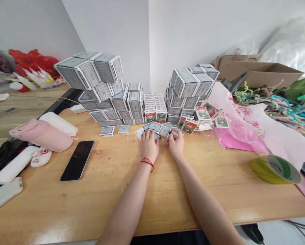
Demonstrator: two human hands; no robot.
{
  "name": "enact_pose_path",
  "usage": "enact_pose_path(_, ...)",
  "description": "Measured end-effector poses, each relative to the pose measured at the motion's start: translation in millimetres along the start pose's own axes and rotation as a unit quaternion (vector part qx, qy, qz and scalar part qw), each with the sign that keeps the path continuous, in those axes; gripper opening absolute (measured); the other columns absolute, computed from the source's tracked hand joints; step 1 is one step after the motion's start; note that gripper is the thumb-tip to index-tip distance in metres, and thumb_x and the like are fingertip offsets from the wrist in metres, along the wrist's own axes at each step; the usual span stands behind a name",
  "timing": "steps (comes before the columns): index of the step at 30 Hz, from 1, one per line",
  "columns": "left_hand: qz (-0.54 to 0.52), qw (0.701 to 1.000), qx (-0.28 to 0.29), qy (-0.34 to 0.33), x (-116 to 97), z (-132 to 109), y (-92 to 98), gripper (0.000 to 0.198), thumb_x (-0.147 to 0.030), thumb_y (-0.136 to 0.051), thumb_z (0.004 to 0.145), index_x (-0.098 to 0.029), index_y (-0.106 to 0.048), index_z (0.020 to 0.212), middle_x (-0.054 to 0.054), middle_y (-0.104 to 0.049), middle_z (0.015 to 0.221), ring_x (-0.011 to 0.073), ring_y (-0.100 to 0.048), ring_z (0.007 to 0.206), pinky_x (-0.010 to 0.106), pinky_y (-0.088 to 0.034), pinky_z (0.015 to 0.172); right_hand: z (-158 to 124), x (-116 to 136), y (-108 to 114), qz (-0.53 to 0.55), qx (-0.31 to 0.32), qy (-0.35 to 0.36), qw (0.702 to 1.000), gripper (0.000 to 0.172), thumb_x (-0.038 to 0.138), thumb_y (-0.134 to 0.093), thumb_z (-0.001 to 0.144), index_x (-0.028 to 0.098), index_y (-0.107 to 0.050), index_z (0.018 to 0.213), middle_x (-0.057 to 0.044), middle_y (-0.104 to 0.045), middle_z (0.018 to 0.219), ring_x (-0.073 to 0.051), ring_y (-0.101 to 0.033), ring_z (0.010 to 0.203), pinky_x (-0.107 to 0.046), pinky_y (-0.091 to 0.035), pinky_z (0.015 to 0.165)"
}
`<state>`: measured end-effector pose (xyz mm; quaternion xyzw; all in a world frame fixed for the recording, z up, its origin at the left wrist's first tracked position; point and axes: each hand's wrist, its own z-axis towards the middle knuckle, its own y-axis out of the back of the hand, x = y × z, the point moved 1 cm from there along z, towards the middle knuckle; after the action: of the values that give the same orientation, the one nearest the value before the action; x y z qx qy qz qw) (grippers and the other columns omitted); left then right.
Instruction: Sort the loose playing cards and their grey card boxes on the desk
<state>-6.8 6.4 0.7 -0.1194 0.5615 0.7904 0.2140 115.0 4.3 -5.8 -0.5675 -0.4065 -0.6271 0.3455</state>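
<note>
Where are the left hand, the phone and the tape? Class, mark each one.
Left hand [149, 146]: head view, on the back of the hand.
Phone [77, 161]: head view, mid-screen.
Tape [261, 169]: head view, on the roll's yellow outer side.

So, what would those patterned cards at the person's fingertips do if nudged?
The patterned cards would probably slide rather than roll, being flat and spread on the table. Where they overlap, one might drag its neighbour. Single cards look thin, so likely light and bendy.
</note>
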Motion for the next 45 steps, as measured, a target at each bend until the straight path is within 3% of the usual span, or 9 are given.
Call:
enact_pose_path(5, 0.010, 1.000, 0.011, 0.002, 3, 2, 2.3, 0.046, -0.034, -0.050, 0.080, -0.017, -0.048, 0.122, 0.013, -0.045, 0.131, 0.0281, -0.041, 0.120, 0.043, -0.033, 0.100, -2, -1, -2, -0.047, 0.050, 0.027, 0.997, 0.022, 0.033, -0.044, 0.077, 0.020, -0.053, 0.093, 0.003, -0.060, 0.055, -0.013, -0.053, 0.040, -0.024, -0.043, 0.044)
enact_pose_path(14, 0.023, 1.000, 0.003, 0.001, 10, 5, 4.9, 0.052, -0.039, -0.053, 0.078, -0.015, -0.046, 0.124, 0.017, -0.043, 0.131, 0.0300, -0.041, 0.116, 0.043, -0.034, 0.095, -1, -3, -3, -0.072, 0.056, 0.043, 0.995, 0.020, 0.031, -0.045, 0.076, 0.020, -0.054, 0.090, -0.005, -0.067, 0.088, -0.013, -0.059, 0.050, -0.026, -0.048, 0.052)
enact_pose_path(21, 0.009, 1.000, 0.005, -0.022, 19, 10, 9.4, 0.048, -0.037, -0.057, 0.076, -0.015, -0.050, 0.117, 0.013, -0.051, 0.125, 0.0274, -0.044, 0.113, 0.041, -0.034, 0.096, -2, -3, -2, -0.121, 0.064, 0.060, 0.989, 0.023, 0.030, -0.044, 0.077, 0.019, -0.058, 0.092, 0.000, -0.063, 0.068, -0.014, -0.061, 0.054, -0.025, -0.046, 0.056)
enact_pose_path(25, 0.003, 1.000, 0.004, -0.026, 19, 10, 10.2, 0.048, -0.038, -0.056, 0.076, -0.017, -0.049, 0.118, 0.012, -0.052, 0.123, 0.0263, -0.046, 0.112, 0.040, -0.036, 0.095, -1, -5, -2, -0.138, 0.056, 0.074, 0.986, 0.023, 0.030, -0.045, 0.076, 0.019, -0.060, 0.091, -0.002, -0.065, 0.075, -0.015, -0.061, 0.057, -0.026, -0.046, 0.059)
enact_pose_path(32, 0.089, 0.995, 0.004, 0.053, 16, 5, 8.8, 0.075, -0.055, -0.052, 0.072, -0.009, -0.036, 0.130, 0.022, -0.039, 0.135, 0.0356, -0.031, 0.127, 0.051, -0.024, 0.102, -1, -5, -1, -0.151, 0.058, 0.085, 0.983, 0.023, 0.030, -0.045, 0.076, 0.019, -0.061, 0.089, -0.002, -0.066, 0.073, -0.016, -0.060, 0.061, -0.027, -0.046, 0.061)
enact_pose_path(36, 0.113, 0.992, 0.031, 0.038, 16, 4, 8.2, 0.066, -0.053, -0.046, 0.077, -0.009, -0.041, 0.126, 0.021, -0.039, 0.135, 0.0334, -0.032, 0.127, 0.048, -0.023, 0.103, -1, -5, -1, -0.154, 0.062, 0.079, 0.983, 0.023, 0.029, -0.045, 0.076, 0.020, -0.061, 0.090, -0.002, -0.066, 0.074, -0.015, -0.060, 0.058, -0.027, -0.046, 0.061)
enact_pose_path(42, 0.083, 0.996, 0.027, 0.013, 17, 5, 14.9, 0.054, -0.049, -0.049, 0.077, -0.017, -0.047, 0.121, 0.015, -0.049, 0.124, 0.0289, -0.040, 0.119, 0.043, -0.033, 0.098, -1, -4, -1, -0.161, 0.065, 0.077, 0.982, 0.023, 0.028, -0.045, 0.076, 0.020, -0.061, 0.089, -0.002, -0.066, 0.072, -0.015, -0.061, 0.060, -0.027, -0.046, 0.061)
enact_pose_path(45, 0.091, 0.995, 0.026, 0.015, 19, 6, 16.1, 0.059, -0.054, -0.052, 0.073, -0.019, -0.049, 0.120, 0.014, -0.044, 0.129, 0.0304, -0.034, 0.125, 0.046, -0.028, 0.102, -1, -3, -1, -0.160, 0.066, 0.075, 0.982, 0.022, 0.027, -0.046, 0.075, 0.020, -0.062, 0.088, -0.002, -0.066, 0.070, -0.016, -0.061, 0.061, -0.027, -0.046, 0.062)
